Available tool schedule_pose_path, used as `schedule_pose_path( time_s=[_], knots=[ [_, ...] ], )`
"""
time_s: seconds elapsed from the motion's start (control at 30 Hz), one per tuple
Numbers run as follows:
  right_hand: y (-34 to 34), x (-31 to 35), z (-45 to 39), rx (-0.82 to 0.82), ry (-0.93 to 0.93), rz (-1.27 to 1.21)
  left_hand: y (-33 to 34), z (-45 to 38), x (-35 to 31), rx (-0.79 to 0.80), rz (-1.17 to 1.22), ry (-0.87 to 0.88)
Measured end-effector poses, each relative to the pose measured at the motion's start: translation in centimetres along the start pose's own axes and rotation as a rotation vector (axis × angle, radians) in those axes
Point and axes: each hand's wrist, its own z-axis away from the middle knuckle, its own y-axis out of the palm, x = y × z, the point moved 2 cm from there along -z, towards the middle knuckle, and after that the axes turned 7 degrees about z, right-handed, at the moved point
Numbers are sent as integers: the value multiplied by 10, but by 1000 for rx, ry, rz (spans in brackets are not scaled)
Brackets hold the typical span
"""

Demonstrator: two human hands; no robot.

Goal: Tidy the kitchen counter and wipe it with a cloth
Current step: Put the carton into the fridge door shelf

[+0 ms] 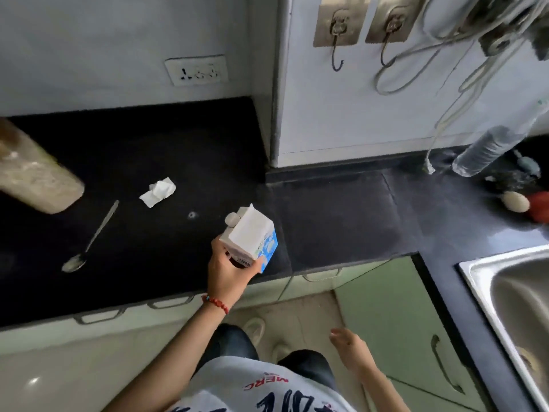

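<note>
A white and blue carton (252,234) with a round cap stands tilted over the front edge of the black counter (148,162); my left hand (228,272) grips its lower part from below. My right hand (350,350) hangs free in front of the cabinets, fingers relaxed, holding nothing. On the counter to the left lie a crumpled white tissue (158,191) and a metal spoon (90,239). A small pale ring mark (192,215) shows on the counter between the tissue and the carton. No cloth is visible.
A large tan jar (32,173) stands at the far left. Right of the corner: a clear plastic bottle (493,150), a round pale object (515,201), a red object (539,206) and a steel sink (511,298). A socket, hooks and cables hang on the wall.
</note>
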Motion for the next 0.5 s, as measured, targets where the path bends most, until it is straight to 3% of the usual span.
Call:
schedule_pose_path(
  time_s=[0.23, 0.5],
  knots=[
    [-17, 26, -28, 64, -236, 288, -70, 117, 14, -425, 59, -106],
    [69, 93, -12, 294, -499, 689, -151, 275, 69, -990, 112, -350]
  ],
)
